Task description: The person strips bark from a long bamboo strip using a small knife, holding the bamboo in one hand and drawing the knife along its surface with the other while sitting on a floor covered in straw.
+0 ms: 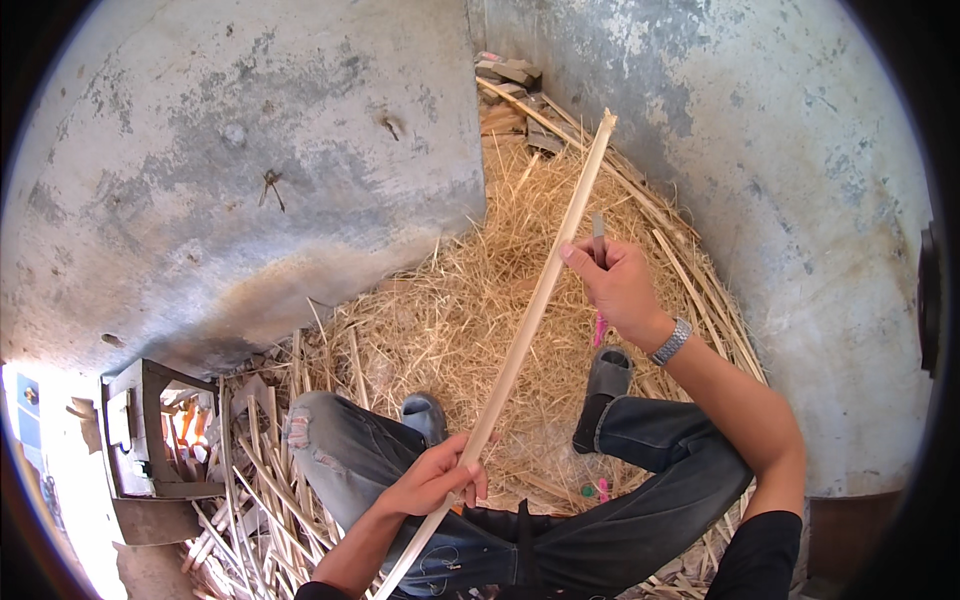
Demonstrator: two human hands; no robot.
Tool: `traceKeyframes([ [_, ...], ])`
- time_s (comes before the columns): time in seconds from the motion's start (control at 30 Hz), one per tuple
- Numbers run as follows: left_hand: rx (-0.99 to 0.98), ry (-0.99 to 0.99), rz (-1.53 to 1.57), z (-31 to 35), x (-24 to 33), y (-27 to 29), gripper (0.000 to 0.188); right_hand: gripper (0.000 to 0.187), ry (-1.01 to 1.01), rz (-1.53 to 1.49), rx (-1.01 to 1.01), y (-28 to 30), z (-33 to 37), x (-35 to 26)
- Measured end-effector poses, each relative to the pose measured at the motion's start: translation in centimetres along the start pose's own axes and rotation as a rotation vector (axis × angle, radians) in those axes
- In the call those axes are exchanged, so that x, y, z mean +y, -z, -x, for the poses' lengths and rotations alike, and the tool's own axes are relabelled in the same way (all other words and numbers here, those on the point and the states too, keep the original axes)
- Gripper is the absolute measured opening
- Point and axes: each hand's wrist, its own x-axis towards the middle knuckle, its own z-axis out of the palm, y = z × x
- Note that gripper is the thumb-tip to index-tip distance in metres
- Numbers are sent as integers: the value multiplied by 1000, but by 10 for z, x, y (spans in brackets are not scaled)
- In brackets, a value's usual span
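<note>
A long, pale strip of split bamboo or wood (pixel 536 312) runs slantwise across my lap, from the lower edge up to a rough, splintered far end. My left hand (pixel 437 476) is closed around its lower part, above my left thigh. My right hand (pixel 617 285) grips a small knife (pixel 598 229) whose short grey blade points away from me. The right thumb rests against the strip's upper half. Most of the knife's handle is hidden in the fist.
Straw-like shavings (pixel 450 300) cover the floor around my slippers (pixel 609 372). Long strips (pixel 700 285) lie along the right wall (pixel 800 250). A wooden frame (pixel 160 430) and piled sticks (pixel 265 500) stand at left, below a grey wall (pixel 250 150).
</note>
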Motion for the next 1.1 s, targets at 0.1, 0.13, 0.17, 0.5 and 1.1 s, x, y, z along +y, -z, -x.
traceKeyframes([
  [0.1,181,-70,9,-2,4,-8,51,27,86,239,-76,-3,11,-6],
  [0.13,180,-51,-64,-2,0,-5,51,28,89,342,-167,-4,13,-8],
  [0.17,180,-32,-136,-2,-3,-3,51,28,91,338,-168,-5,12,-8],
  [0.5,59,-6,159,1,6,0,48,27,456,666,65,16,9,-20],
  [1.1,100,-95,274,0,9,4,49,24,542,710,-62,-17,34,-21],
])
